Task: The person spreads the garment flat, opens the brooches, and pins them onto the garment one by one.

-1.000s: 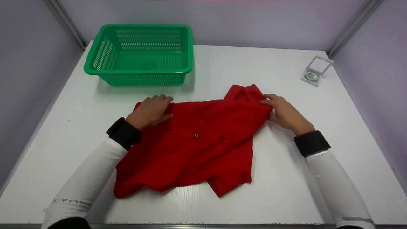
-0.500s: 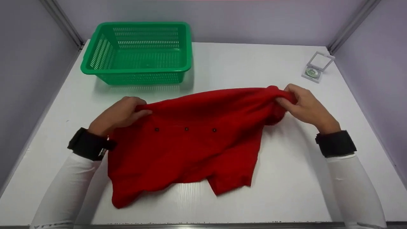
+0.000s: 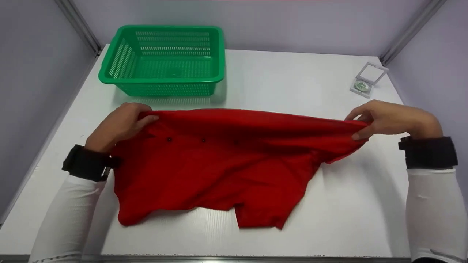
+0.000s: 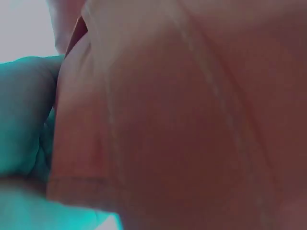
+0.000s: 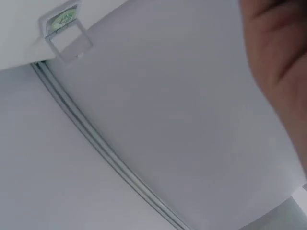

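White table (image 3: pixel 292 80): L hand (image 3: pixel 119 126) & R hand (image 3: pixel 387 118) each pinch red shirt (image 3: pixel 219 164)

I see the head view bright and evenly lit; soft shadow under the red shirt (image 3: pixel 219 168) at 6 o'clock. Left wrist view fully blurred, teal cast at 9 o'clock. Right wrist view soft, hazy.

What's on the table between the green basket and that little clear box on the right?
Nothing: in the head view, only bare white table lies between the green basket and the clear box.
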